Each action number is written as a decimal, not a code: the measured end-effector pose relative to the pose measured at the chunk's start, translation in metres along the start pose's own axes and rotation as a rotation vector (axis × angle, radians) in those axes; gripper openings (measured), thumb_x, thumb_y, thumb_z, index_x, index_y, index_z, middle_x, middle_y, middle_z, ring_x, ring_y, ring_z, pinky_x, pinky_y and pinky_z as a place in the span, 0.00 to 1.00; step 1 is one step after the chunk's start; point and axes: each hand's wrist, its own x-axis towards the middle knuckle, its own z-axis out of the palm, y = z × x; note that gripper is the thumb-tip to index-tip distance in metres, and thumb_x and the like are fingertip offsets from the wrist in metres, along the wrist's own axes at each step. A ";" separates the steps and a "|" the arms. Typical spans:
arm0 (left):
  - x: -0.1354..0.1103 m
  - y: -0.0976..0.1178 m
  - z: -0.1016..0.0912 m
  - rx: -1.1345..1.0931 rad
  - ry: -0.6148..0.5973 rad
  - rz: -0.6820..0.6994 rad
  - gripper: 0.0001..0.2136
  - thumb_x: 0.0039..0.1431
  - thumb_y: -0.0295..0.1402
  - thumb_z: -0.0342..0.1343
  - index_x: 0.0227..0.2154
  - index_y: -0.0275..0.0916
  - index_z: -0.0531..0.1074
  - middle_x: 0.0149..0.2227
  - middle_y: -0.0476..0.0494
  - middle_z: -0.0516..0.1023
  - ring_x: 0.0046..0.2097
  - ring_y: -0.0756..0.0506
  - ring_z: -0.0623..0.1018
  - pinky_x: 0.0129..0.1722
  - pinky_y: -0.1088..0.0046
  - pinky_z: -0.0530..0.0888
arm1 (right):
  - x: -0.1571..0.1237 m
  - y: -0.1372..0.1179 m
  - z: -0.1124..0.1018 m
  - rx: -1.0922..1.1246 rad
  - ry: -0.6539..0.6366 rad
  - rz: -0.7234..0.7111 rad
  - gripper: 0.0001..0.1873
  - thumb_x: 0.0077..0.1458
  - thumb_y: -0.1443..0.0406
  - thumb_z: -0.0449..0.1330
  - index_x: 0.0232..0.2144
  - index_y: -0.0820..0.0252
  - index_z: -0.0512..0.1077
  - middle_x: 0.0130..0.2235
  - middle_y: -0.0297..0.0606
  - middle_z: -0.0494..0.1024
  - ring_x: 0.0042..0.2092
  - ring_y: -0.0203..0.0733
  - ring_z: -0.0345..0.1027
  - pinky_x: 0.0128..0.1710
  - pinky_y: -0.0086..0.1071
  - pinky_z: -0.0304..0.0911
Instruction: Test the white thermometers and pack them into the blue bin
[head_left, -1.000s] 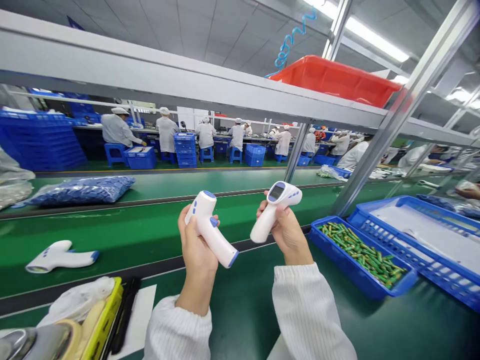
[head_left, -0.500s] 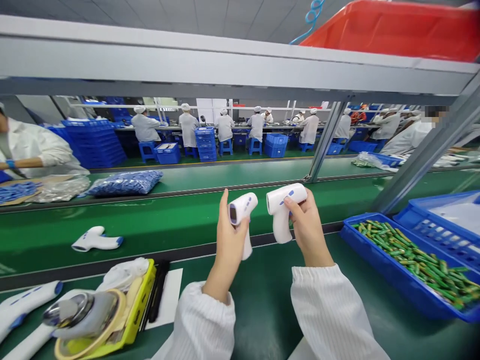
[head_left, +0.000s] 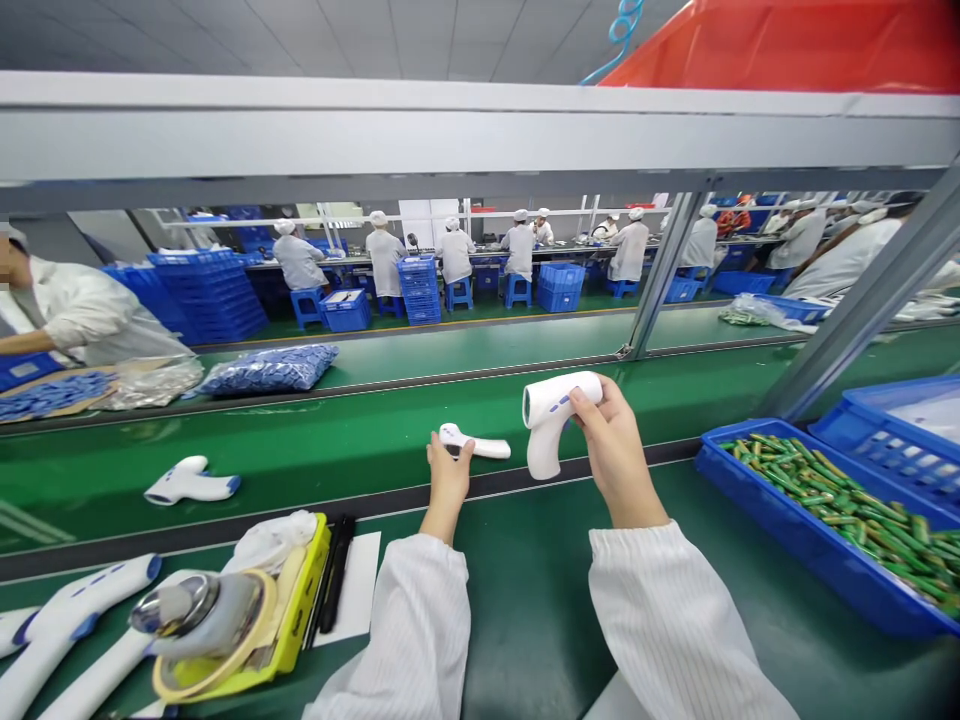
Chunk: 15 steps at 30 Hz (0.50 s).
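The right hand gripped a white thermometer upright in curled fingers, while the left hand, its grip impossible to tell, touched a second thermometer lying sideways low over the green conveyor belt.

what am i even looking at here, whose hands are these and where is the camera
This view comes from a camera worn on a person's head, looking down at their own bare hands; no machine is involved. The right hand holds a white handheld infrared thermometer with blue markings. The left hand touches a second thermometer lying on a green conveyor belt. A third thermometer lies farther left. To the right, a blue crate holds what look like green batteries. Beyond the belt, co-workers in white coats and caps work at another line.
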 end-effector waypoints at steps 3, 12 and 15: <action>-0.022 0.027 0.005 -0.061 -0.156 0.104 0.25 0.66 0.46 0.48 0.60 0.37 0.62 0.55 0.31 0.72 0.56 0.39 0.74 0.55 0.61 0.72 | -0.004 0.000 0.006 0.072 -0.036 0.024 0.19 0.46 0.55 0.71 0.37 0.56 0.72 0.35 0.32 0.73 0.35 0.34 0.66 0.34 0.26 0.64; -0.098 0.088 0.006 -0.071 -0.328 0.522 0.25 0.64 0.40 0.53 0.63 0.49 0.58 0.57 0.41 0.71 0.52 0.40 0.76 0.48 0.64 0.77 | -0.024 0.003 0.029 0.299 -0.280 0.330 0.22 0.50 0.46 0.65 0.37 0.55 0.72 0.28 0.32 0.72 0.26 0.35 0.64 0.21 0.27 0.60; -0.102 0.093 0.003 0.004 -0.328 0.539 0.24 0.65 0.38 0.53 0.62 0.49 0.59 0.59 0.42 0.70 0.53 0.41 0.75 0.51 0.63 0.74 | -0.026 0.000 0.033 0.347 -0.274 0.307 0.20 0.52 0.50 0.65 0.44 0.51 0.72 0.30 0.30 0.73 0.27 0.35 0.64 0.25 0.28 0.63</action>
